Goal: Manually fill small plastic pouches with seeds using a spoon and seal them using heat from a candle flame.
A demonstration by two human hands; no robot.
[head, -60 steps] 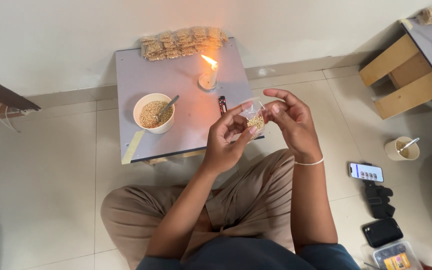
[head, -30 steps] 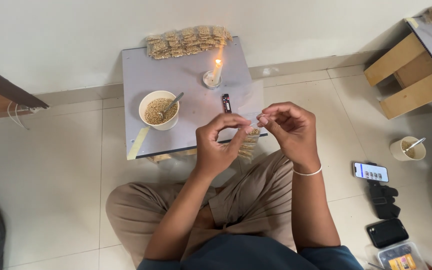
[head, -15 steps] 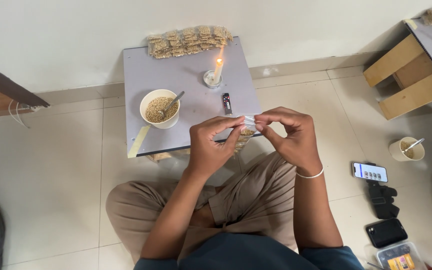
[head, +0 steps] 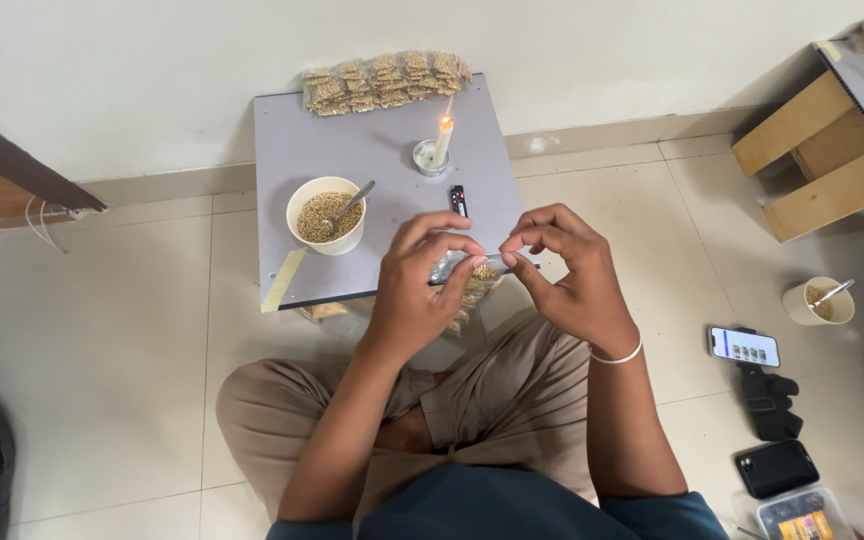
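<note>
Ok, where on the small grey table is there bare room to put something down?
Free: the table left of the candle, between the packet row and the bowl. Crowded: the near edge, where left hand and right hand hold the small packet.

Lit candle [head: 442,138] on grey table [head: 297,140]; phone [head: 743,346] on floor.

Small clear pouch [head: 469,272] part-filled with tan grain, held roughly level above the near edge of the grey board, top edge pinched between left hand [head: 420,290] and right hand [head: 570,275]. Filled part hangs down between them.
</note>
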